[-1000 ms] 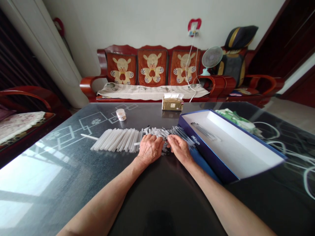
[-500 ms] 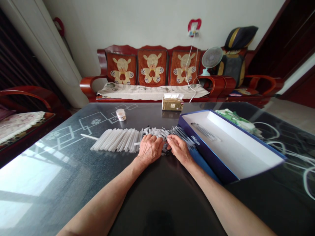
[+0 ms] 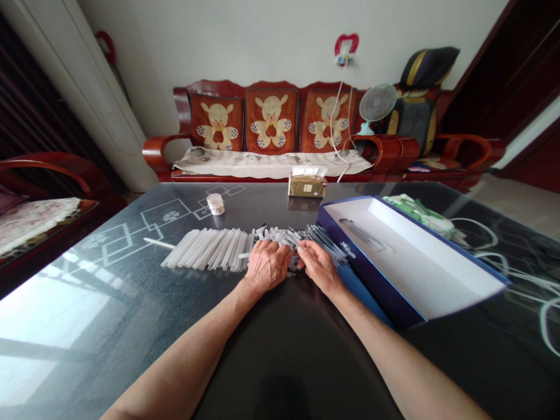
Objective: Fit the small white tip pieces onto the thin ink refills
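White tube jutting from left grip, tube row alongside

Daylight reaches you from the left, laying a hard white glare across the glossy dark-grey bench and leaving the dark pleated curtain dim. Your wide lens tilts and stretches shapes toward the edges, the white looped cables included, while fine detail softens around your bare hands and the thin translucent-white plastic tubes.
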The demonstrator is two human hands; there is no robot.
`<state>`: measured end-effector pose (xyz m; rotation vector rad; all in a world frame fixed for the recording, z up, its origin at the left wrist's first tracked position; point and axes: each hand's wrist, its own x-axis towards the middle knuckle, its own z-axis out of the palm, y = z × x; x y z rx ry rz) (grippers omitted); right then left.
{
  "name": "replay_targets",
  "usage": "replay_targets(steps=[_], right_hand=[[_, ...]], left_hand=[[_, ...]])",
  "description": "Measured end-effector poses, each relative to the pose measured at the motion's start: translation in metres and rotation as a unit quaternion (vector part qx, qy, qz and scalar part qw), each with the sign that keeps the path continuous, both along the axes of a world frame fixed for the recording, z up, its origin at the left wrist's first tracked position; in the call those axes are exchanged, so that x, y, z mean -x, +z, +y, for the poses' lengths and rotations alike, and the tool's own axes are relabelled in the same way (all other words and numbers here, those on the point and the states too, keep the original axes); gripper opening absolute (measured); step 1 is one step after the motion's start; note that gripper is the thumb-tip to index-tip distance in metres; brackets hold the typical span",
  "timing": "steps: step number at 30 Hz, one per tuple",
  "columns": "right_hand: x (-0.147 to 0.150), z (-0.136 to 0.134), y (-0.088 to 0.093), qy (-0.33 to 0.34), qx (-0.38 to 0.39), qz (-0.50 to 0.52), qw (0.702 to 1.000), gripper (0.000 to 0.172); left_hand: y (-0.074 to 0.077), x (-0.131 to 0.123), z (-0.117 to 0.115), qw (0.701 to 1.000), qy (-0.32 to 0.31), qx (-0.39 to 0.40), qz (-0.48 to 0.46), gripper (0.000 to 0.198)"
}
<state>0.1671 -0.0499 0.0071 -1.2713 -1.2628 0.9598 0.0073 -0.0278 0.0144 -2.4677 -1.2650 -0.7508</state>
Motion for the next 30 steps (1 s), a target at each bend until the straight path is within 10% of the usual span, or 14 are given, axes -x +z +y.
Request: replay_targets(steps=[24, 30], right_hand=[[-0.002, 0.005, -0.005, 0.016, -0.017, -0.048, 0.999, 0.032], [-0.014, 0.01, -0.005, -0.065, -0.082, -0.044, 0.994, 0.027]], left_hand=[[-0.002, 0.001, 0.002, 1.0, -0.016, 0.012, 0.016, 0.034], [-0.002, 0.005, 0.004, 1.0, 0.007, 0.0, -0.015, 0.032]])
